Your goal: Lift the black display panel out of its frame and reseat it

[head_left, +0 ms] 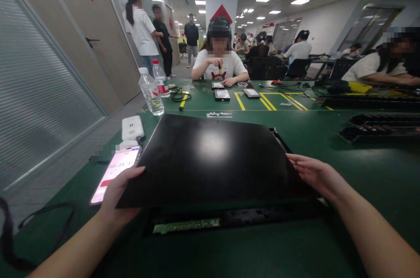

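Observation:
A large black screen panel [210, 164] fills the middle of the view, tilted and lifted above the table, with a lamp's reflection on its face. My left hand [120, 192] grips its left edge, thumb on top and the other fingers hidden beneath. At the right edge, my right hand [316, 175] has its fingers against the panel's side, partly under it. Below the panel lies a black frame [262, 216], mostly covered. A green circuit board strip [187, 225] shows along the frame's near side.
A lit phone [114, 173] with a timer and a white power bank [132, 128] lie left. Water bottles [151, 94] stand behind them. Across the green table [361, 186], a person [219, 61] sits by several hard drives [222, 95]. Black strips [377, 131] lie right; cables [62, 221] lie left.

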`<state>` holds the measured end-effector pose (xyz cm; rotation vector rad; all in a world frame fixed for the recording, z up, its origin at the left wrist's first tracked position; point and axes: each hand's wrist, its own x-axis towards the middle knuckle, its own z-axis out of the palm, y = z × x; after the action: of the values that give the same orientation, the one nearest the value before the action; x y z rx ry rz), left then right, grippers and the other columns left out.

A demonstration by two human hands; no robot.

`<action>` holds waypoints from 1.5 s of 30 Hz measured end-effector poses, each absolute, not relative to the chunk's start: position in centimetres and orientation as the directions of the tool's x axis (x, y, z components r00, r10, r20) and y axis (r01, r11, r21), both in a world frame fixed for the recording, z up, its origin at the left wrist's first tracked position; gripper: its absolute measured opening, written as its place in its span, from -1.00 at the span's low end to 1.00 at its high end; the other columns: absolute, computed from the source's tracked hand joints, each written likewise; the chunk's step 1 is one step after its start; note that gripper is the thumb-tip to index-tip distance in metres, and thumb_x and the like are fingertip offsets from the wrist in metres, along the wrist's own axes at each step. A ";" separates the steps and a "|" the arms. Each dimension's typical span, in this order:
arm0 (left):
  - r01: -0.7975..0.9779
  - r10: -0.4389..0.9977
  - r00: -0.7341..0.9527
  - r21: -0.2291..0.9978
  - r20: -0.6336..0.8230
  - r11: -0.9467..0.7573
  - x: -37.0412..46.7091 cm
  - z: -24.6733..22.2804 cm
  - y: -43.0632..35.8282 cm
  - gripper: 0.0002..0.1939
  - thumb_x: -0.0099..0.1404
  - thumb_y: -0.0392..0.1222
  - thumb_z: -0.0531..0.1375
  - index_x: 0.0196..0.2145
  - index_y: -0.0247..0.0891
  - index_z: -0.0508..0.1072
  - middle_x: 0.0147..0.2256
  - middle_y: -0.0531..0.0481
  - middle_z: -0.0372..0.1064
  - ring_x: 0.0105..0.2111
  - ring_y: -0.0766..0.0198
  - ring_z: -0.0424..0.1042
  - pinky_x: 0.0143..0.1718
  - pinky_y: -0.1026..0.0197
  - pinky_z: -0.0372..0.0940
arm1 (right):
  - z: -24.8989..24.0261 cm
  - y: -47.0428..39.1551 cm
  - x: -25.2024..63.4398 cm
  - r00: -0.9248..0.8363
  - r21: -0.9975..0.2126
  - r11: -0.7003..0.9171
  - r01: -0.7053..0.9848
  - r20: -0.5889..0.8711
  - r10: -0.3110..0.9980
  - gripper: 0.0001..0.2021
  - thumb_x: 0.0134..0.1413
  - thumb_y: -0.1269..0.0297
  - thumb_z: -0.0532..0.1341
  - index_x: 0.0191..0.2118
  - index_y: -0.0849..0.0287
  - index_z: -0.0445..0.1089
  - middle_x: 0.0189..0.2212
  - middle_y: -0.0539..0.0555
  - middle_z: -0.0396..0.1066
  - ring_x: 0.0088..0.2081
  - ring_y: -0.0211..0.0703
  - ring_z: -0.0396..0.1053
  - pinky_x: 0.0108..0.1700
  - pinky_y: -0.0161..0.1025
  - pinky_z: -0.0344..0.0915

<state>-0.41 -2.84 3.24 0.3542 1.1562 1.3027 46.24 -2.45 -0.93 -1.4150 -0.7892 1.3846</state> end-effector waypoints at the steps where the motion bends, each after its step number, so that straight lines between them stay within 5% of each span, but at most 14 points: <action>1: -0.566 0.868 -0.155 0.763 -0.472 0.314 -0.3 3.3 -2.8 -0.27 0.10 -0.45 0.25 0.27 -0.40 0.43 -0.40 -0.04 0.68 -0.49 0.02 0.67 -0.32 0.05 0.62 | -1.0 -2.4 46.3 0.170 -0.935 -0.322 -0.149 -0.345 0.923 -0.57 -0.19 0.27 0.38 -0.09 0.22 0.60 -0.10 0.25 0.63 -0.15 -0.03 0.60 -0.21 -0.26 0.51; 13: -0.456 0.924 0.010 0.821 -0.381 0.343 -0.4 2.3 -3.0 -0.24 0.17 -0.35 0.35 0.34 -0.27 0.37 -0.34 0.01 0.69 -0.49 0.11 0.65 -0.25 0.09 0.59 | -0.2 -2.5 45.8 0.464 -0.968 -0.249 -0.021 -0.230 0.855 -0.62 -0.23 0.32 0.35 -0.15 0.14 0.53 -0.30 0.22 0.64 -0.31 0.02 0.62 -0.35 -0.19 0.50; 23: -0.367 0.906 0.099 0.831 -0.412 0.418 -0.4 2.1 -2.9 -0.20 0.25 -0.20 0.35 0.41 -0.20 0.26 0.00 -0.10 0.65 -0.08 -0.05 0.67 0.00 0.01 0.53 | -1.3 -2.1 46.8 0.519 -0.965 -0.211 0.155 -0.103 0.848 -0.65 -0.32 0.17 0.41 -0.29 0.16 0.50 -0.36 0.17 0.62 -0.41 -0.14 0.48 -0.49 -0.34 0.25; 31: -0.343 0.913 0.150 0.846 -0.379 0.408 -0.8 2.0 -2.9 -0.26 0.22 -0.20 0.40 0.33 -0.17 0.37 0.04 -0.13 0.64 0.01 -0.10 0.63 0.00 0.03 0.54 | -1.3 -2.1 46.5 0.532 -0.969 -0.220 0.114 -0.128 0.837 -0.68 -0.32 0.15 0.41 -0.35 0.15 0.46 -0.45 0.19 0.60 -0.62 -0.34 0.16 -0.60 -0.37 0.03; 38: -0.253 0.930 0.086 0.895 -0.356 0.366 -0.3 1.3 -2.6 -0.33 0.13 -0.04 0.44 0.20 -0.14 0.52 0.04 -0.18 0.63 0.03 -0.22 0.61 -0.07 -0.06 0.57 | -1.2 -2.2 46.9 0.557 -0.967 -0.211 0.145 -0.096 0.825 -0.73 -0.25 0.13 0.39 -0.37 0.13 0.46 -0.46 0.19 0.60 -0.64 -0.34 0.11 -0.60 -0.35 0.06; 45: -0.290 0.947 0.042 0.903 -0.319 0.317 0.1 1.3 -2.6 -0.18 -0.01 -0.14 0.54 0.23 -0.07 0.48 0.06 -0.15 0.61 0.00 -0.20 0.62 -0.16 0.04 0.59 | -1.7 -2.0 47.4 0.566 -0.961 -0.210 0.181 -0.073 0.821 -0.72 -0.24 0.10 0.37 -0.38 0.14 0.45 -0.48 0.17 0.59 -0.65 -0.35 0.09 -0.58 -0.35 0.06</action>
<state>0.12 -2.58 1.31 0.7532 1.1324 1.0985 47.36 -2.04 -1.68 -1.7126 -0.8396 0.7355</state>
